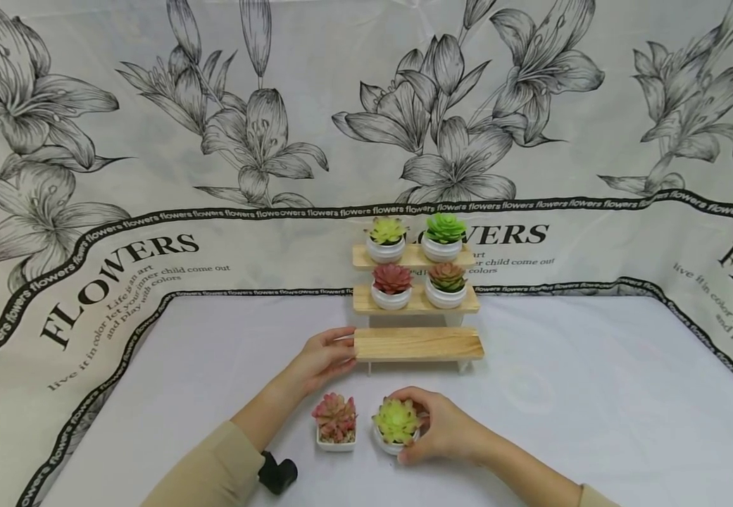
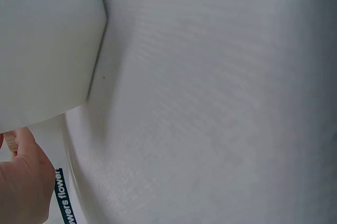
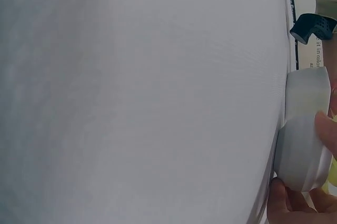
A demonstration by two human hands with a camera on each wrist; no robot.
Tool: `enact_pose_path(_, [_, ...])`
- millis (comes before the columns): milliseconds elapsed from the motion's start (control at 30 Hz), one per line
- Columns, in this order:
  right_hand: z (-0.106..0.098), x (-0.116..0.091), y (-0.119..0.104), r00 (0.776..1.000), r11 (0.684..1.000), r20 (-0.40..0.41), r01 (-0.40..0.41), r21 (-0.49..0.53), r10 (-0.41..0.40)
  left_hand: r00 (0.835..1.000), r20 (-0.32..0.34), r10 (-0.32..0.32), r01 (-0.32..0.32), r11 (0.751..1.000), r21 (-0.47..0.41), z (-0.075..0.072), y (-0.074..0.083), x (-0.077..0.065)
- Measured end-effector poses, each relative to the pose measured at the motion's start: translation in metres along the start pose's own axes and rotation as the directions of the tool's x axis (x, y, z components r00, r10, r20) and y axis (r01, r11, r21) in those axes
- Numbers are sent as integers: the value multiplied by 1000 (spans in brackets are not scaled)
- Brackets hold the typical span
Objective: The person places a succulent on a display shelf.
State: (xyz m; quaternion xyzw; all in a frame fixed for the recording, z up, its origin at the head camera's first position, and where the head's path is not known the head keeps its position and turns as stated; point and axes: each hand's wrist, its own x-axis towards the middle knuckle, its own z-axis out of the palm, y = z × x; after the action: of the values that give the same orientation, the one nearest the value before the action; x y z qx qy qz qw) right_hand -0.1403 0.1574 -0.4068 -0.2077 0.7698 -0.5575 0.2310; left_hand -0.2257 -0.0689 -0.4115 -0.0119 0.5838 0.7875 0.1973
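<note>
My right hand [image 1: 451, 429] grips a round white pot with a yellow-green succulent [image 1: 396, 421], thumb on the near side and fingers round the far side. In the right wrist view, fingers and thumb hold the white pot [image 3: 300, 153] low at the tabletop. My left hand [image 1: 324, 359] holds the left end of the lowest wooden shelf board [image 1: 418, 345]; the left wrist view catches that hand [image 2: 26, 176] at lower left, with a bit of wood between the fingers. Between my forearms stands a square white pot with a pinkish-red succulent [image 1: 335, 422].
Behind the lowest board rise a middle board [image 1: 417, 301] with a dark red succulent [image 1: 392, 285] and a reddish-green one [image 1: 446, 284], and a top board [image 1: 412, 258] with two green ones. A black wrist camera [image 1: 277, 473] sits by my left sleeve. Flower-printed cloth [image 1: 265, 253] hangs behind.
</note>
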Motion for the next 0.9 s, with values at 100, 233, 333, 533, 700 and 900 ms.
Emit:
enact_pose_path(100, [0,1,0,1000,1000,-4,-13,5,13,1000,-3,-2,2,1000,2,0,0,0])
enact_pose_path(233, [-2,0,-1,1000,1000,-14,-8,0,8,1000,-3,-2,2,1000,-3,1,0,3])
enact_pose_path(333, [-2,0,-1,1000,1000,-13,7,-7,-7,1000,-13,-3,2,1000,-3,1,1,3])
enact_pose_path(533, [-1,1,0,1000,1000,-6,7,28,-7,1000,-16,-7,7,1000,12,-2,0,-1])
enact_pose_path(700, [-3,0,-6,1000,999,-21,20,33,-19,1000,0,-5,5,1000,9,-3,-1,0])
enact_pose_path(900, [-11,2,-14,998,1000,-65,22,5,-22,1000,-8,-6,7,1000,9,-1,-1,1])
